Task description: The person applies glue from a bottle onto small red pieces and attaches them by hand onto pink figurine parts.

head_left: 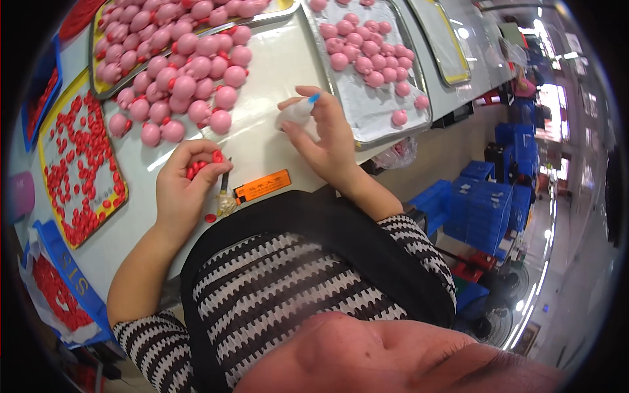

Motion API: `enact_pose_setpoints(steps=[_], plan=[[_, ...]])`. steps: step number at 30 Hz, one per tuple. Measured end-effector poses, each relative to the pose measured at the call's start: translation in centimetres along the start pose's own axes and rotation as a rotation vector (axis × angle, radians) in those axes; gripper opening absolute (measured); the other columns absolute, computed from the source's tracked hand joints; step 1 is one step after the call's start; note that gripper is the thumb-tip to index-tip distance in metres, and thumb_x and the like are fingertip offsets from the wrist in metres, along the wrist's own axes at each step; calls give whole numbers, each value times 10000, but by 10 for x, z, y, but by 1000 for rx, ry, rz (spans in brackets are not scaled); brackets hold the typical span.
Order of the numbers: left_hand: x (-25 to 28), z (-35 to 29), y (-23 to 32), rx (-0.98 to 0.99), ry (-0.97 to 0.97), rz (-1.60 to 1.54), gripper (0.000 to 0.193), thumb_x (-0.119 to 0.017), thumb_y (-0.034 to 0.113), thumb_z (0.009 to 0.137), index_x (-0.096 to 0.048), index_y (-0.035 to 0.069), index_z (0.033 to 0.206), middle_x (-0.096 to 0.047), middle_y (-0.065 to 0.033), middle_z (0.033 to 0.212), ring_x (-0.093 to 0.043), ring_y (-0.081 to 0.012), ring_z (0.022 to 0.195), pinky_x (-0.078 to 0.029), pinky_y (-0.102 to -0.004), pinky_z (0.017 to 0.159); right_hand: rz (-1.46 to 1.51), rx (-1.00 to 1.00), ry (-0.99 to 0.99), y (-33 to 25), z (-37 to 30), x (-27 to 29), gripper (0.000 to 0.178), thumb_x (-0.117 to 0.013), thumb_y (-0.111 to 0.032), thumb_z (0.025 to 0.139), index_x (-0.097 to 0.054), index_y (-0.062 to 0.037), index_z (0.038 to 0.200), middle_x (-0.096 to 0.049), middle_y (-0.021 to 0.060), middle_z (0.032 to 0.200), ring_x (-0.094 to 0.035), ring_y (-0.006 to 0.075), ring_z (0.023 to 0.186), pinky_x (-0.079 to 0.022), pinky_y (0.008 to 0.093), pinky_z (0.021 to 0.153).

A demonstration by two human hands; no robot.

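Inside the left hand point(175, 181) sit red pieces point(194, 169), inside the right point(325, 142) a bottle point(299, 112).

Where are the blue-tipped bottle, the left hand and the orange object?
Blue-tipped bottle point(297, 112), head view: whitish body.
Left hand point(177, 179), head view: back of hand.
Orange object point(265, 186), head view: printed face.

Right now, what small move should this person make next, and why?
Probably turn the white bottle in the right hand so its blue tip faces the red pieces in the left hand: the tip seems to point away from them, and both hands are holding something.
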State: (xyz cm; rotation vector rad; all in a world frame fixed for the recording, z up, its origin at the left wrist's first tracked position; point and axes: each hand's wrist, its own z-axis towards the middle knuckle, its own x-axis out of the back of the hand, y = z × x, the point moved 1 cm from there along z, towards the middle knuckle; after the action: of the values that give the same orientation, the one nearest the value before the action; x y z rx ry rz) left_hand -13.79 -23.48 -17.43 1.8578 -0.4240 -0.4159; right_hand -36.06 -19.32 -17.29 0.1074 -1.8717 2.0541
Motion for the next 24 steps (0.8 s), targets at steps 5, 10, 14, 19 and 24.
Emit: enact_pose_setpoints(steps=[5,10,14,19,24], plan=[[-16,8,0,266,-262,-850,267,-552,240,889,-492,70,1085,-562,-41,801,-312,-40,456,-244,-176,412,-227,-96,-132,-4,4,28,487,-661,-32,766,-431,-19,1195,-557,111,1158,-565,185,927,-449,304,805],[-17,9,-1,240,-332,-985,304,-566,288,868,-493,78,1075,-544,-15,777,-303,-27,452,-232,-169,403,-373,95,11,-14,2,66,486,-683,-65,758,-466,-13,1190,-564,97,1127,-562,183,930,-441,283,768],[-13,4,2,239,-361,-1055,325,-575,318,853,-495,90,1070,-530,3,763,-292,-20,448,-221,-165,396,-876,-4,267,-16,8,126,334,-654,-96,777,-550,-2,1080,-580,150,1047,-579,222,841,-459,312,681],[-10,0,2,220,-402,-1041,325,-583,312,850,-495,86,1067,-549,-5,763,-290,-27,446,-217,-171,396,-1162,-399,150,-3,-14,167,364,-693,-163,732,-576,31,1017,-617,206,896,-615,290,794,-469,357,739],[-13,-5,4,202,-437,-937,330,-602,300,845,-498,71,1058,-580,-42,758,-306,-38,447,-228,-175,404,-945,-461,137,-9,-15,161,350,-692,-125,746,-561,33,1031,-619,148,919,-622,213,804,-481,305,720]])
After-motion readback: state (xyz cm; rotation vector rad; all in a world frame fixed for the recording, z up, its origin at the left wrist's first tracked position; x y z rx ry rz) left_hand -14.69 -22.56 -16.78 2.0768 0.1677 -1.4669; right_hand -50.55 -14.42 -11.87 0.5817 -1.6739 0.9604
